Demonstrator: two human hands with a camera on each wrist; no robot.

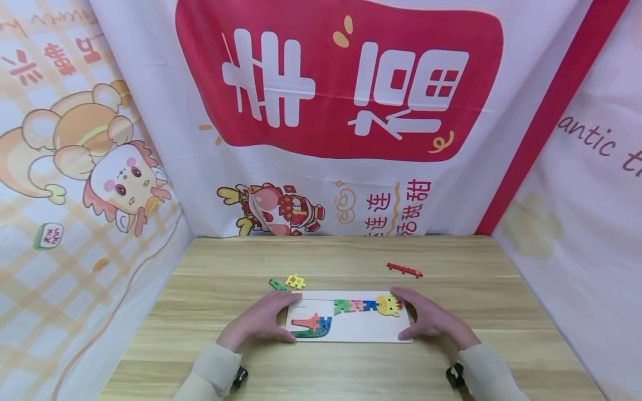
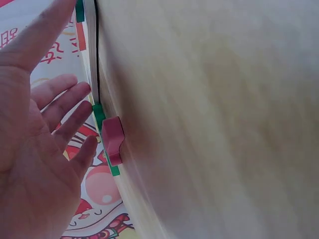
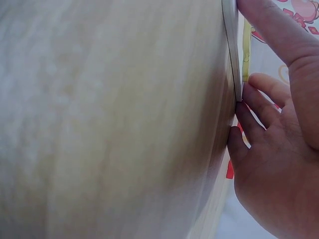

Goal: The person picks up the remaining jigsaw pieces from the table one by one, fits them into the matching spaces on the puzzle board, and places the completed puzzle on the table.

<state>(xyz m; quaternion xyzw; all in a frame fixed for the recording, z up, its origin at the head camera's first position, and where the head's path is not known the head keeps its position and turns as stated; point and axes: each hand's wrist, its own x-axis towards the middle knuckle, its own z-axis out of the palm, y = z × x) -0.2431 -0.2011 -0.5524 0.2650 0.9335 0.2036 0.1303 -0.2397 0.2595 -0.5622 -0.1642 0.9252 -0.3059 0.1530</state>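
A white wooden puzzle board (image 1: 371, 331) lies flat on the table. My left hand (image 1: 262, 316) holds its left end, thumb at the near corner and fingers at the far one. At the other end my right hand (image 1: 428, 316) grips in the same spread way. On the board sit a yellow giraffe head (image 1: 388, 305), a neck of green, pink and blue jigsaw pieces (image 1: 356, 306), and a lower-left group of green, orange and blue pieces (image 1: 312, 327). The left wrist view shows the board's edge (image 2: 93, 59) against my fingers; the right wrist view shows the opposite edge (image 3: 231, 50).
Past the board's far left corner lie a green piece (image 1: 277, 284) and a yellow jigsaw piece (image 1: 296, 280). A long red piece (image 1: 404, 270) rests beyond the far right corner. Printed cloths (image 1: 321, 167) hang around the wooden table (image 1: 331, 367).
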